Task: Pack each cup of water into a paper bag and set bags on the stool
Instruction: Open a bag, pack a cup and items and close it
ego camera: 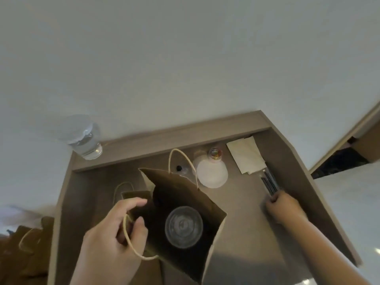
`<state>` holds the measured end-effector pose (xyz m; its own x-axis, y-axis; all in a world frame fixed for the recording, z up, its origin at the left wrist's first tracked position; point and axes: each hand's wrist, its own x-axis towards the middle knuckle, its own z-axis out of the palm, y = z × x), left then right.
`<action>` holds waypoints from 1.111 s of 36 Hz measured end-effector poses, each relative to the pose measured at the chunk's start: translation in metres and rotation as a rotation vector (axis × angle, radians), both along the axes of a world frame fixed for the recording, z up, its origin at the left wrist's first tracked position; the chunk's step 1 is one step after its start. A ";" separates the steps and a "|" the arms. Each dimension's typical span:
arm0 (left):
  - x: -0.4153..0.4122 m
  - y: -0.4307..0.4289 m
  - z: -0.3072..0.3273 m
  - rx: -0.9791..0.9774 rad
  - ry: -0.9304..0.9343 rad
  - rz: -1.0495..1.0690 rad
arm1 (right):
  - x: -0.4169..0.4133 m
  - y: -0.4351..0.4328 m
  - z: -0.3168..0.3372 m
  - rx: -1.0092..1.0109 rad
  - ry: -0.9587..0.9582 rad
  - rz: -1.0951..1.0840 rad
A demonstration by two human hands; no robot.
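The left hand [111, 233] pinches the paper bag [181, 186] by one twine handle [131, 243]; the lidded cup of water [183, 226] stands inside. The right hand [281, 206] clasps black straws [269, 184]. Risk: a one-sided pull could tip the bag.

Left hand [111, 229] grips paper bag [185, 188] by its handle; lidded cup [183, 226] upright inside. Right hand [282, 206], at bag's 3 o'clock, grips dark straws [269, 183]. Second cup [86, 138] at 10 o'clock.
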<state>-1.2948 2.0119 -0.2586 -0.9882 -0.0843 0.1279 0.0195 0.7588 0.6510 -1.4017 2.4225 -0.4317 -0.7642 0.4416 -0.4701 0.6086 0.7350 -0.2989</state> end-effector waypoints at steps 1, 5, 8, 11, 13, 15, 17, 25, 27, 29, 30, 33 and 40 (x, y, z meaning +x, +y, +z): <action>0.000 0.002 0.001 0.002 -0.001 0.010 | -0.003 0.000 -0.002 0.010 0.006 -0.007; 0.000 0.006 -0.002 0.007 -0.001 0.032 | -0.017 0.002 0.001 0.038 0.032 -0.011; 0.000 0.006 -0.005 0.000 -0.015 0.043 | -0.022 -0.001 0.005 0.064 0.040 0.014; 0.001 0.008 -0.007 0.007 -0.017 0.049 | -0.025 -0.004 0.005 0.059 -0.036 0.015; 0.002 0.009 -0.005 0.028 -0.009 0.052 | -0.028 -0.003 0.005 0.063 -0.028 0.018; 0.003 0.008 -0.002 0.054 -0.010 0.049 | -0.031 0.000 0.004 0.083 0.008 0.020; 0.003 0.005 -0.002 0.074 -0.015 0.046 | -0.031 0.003 0.003 0.102 0.004 0.019; 0.003 -0.012 -0.014 0.119 -0.059 -0.028 | -0.027 -0.005 0.006 0.210 -0.113 0.129; 0.003 -0.015 -0.016 0.134 -0.066 -0.031 | -0.024 -0.011 0.020 0.169 -0.105 0.158; 0.003 -0.017 -0.019 0.136 -0.070 -0.042 | -0.017 -0.018 0.045 0.113 0.012 0.237; 0.002 -0.018 -0.021 0.136 -0.070 -0.051 | -0.012 -0.020 0.060 0.096 0.123 0.294; 0.001 -0.022 -0.026 0.141 -0.074 -0.068 | 0.018 -0.031 0.127 0.039 0.538 0.384; -0.002 -0.025 -0.023 0.162 -0.023 -0.099 | 0.098 -0.105 0.259 -0.496 1.099 0.545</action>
<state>-1.2973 1.9868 -0.2819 -0.9952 -0.0047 0.0979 0.0724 0.6388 0.7660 -1.3036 2.3180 -0.1728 -0.8723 -0.0800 0.4824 -0.4584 0.4773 -0.7497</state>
